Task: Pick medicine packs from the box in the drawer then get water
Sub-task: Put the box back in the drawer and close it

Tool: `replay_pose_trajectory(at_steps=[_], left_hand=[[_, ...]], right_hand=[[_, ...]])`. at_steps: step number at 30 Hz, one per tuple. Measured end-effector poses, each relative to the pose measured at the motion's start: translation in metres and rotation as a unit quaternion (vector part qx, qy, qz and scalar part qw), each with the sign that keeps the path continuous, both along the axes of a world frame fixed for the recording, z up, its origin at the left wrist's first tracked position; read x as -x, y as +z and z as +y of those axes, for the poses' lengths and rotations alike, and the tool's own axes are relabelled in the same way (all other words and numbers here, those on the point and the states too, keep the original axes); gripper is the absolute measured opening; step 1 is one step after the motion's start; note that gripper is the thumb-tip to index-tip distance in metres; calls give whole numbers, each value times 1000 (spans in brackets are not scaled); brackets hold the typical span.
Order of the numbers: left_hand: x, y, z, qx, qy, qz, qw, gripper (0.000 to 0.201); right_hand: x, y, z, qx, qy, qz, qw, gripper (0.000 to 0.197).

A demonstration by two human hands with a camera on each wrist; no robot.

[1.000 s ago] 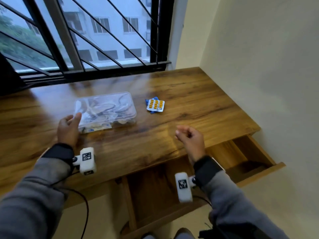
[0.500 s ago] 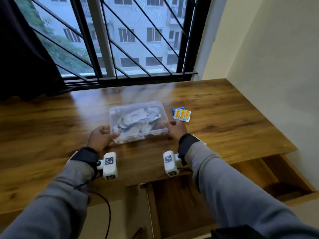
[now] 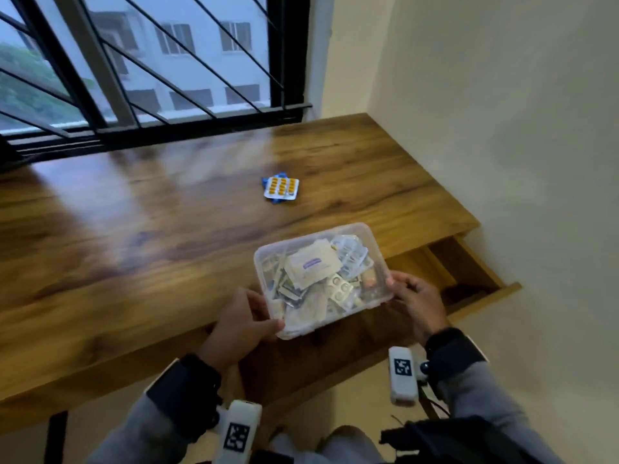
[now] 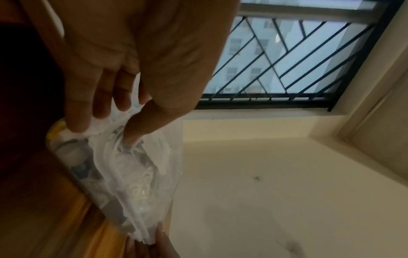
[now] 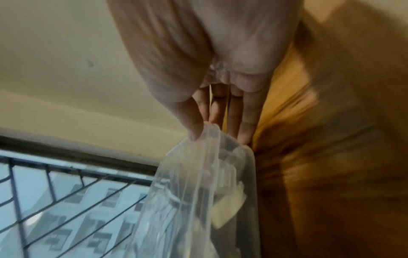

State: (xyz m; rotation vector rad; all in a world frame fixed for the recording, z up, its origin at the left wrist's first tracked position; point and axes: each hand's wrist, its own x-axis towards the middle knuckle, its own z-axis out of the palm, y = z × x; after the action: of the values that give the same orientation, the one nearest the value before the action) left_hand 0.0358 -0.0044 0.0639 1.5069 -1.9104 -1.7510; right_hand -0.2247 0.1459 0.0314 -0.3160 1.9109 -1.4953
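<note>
Wood grain fills most of my head view: a brown desk (image 3: 167, 236) under a barred window (image 3: 140, 61), cream wall to the right, and one drawer (image 3: 469, 272) standing open at the desk's right end.

I see one box (image 3: 321, 279), clear plastic, rectangular with rounded corners, lid on. It is held over the desk's front edge, just left of the open drawer, tilted a little. Through the walls I make out a jumble of medicine strips, silver blisters and a white sachet with blue print on top; too many and too tangled to count.

My left hand (image 3: 244, 319) grips the box's near left corner, thumb on top and fingers underneath. The left wrist view shows the thumb (image 4: 141, 125) pressed on the lid. My right hand (image 3: 415, 299) pinches the right end, thumb over the rim, fingers below. In the right wrist view the box (image 5: 198, 200) hangs from those fingertips (image 5: 245, 129), blurred.

Well back on the desk lie the packs (image 3: 280, 189): one silver strip of orange pills resting on a blue one, two as far as I can tell.
</note>
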Motion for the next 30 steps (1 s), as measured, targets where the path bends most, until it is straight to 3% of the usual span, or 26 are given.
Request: replay_pose_trajectory(at_steps=[5, 10, 15, 20, 23, 28, 30], left_hand=[[33, -16, 42, -46, -61, -24, 997, 43], [37, -35, 67, -106, -49, -19, 993, 59], [35, -39, 74, -153, -42, -12, 987, 60], [41, -44, 78, -188, -74, -32, 979, 56], [54, -51, 76, -147, -101, -53, 983, 49], [79, -62, 69, -162, -95, -53, 981, 48], [83, -66, 68, -178, -79, -49, 980, 49]], right_hand=[[17, -18, 43, -36, -30, 13, 999, 19], [27, -28, 50, -54, -36, 6, 998, 18], [23, -22, 64, -74, -18, 11, 997, 14], [29, -22, 67, -198, 96, 42, 975, 26], [39, -29, 65, -287, 137, 43, 947, 36], [71, -56, 62, -302, 144, 30, 942, 58], [68, -50, 57, -293, 133, 26, 946, 54]])
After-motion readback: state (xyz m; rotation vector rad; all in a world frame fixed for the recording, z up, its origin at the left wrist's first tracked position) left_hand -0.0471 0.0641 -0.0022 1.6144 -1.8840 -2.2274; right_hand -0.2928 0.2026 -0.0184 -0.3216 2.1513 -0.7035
